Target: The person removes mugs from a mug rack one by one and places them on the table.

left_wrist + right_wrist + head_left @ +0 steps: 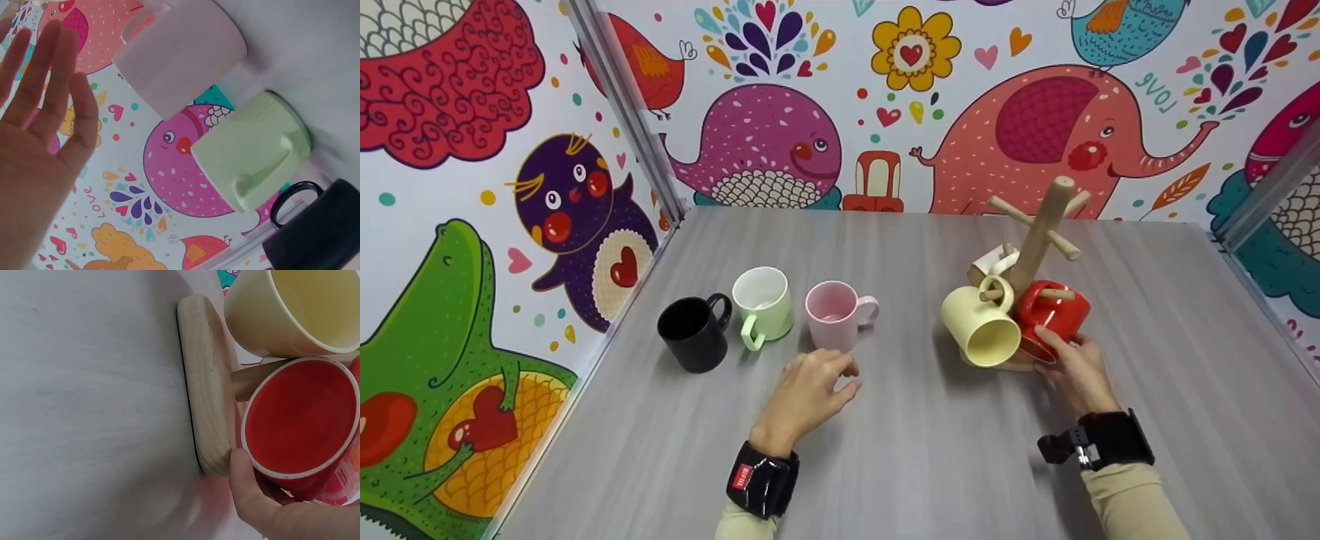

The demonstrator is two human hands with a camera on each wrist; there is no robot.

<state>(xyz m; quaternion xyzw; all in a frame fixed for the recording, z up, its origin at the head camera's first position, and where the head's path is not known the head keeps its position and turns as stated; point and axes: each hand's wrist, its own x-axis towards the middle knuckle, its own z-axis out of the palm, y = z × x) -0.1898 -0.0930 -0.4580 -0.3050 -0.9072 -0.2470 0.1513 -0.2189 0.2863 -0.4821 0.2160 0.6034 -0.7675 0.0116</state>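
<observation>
A wooden mug tree (1041,236) stands at the right of the table. From one of its lower pegs hangs a red mug (1063,319), its mouth tilted down. My right hand (1080,369) grips this mug near the rim, thumb on the near side; the other fingers are mostly hidden behind it. Beside it a pale yellow mug (966,321) hangs by its handle, and a white mug (987,262) shows behind. My left hand (808,386) hovers with loosely bent fingers, holding nothing, just in front of an upright pink mug (832,334).
Left of the pink mug stand a white-and-green mug (777,321) and a black mug (694,346), both upright on the grey table (915,435). Upper pegs (1063,244) stick out from the tree. Printed cartoon panels (900,112) wall the table at the back and sides.
</observation>
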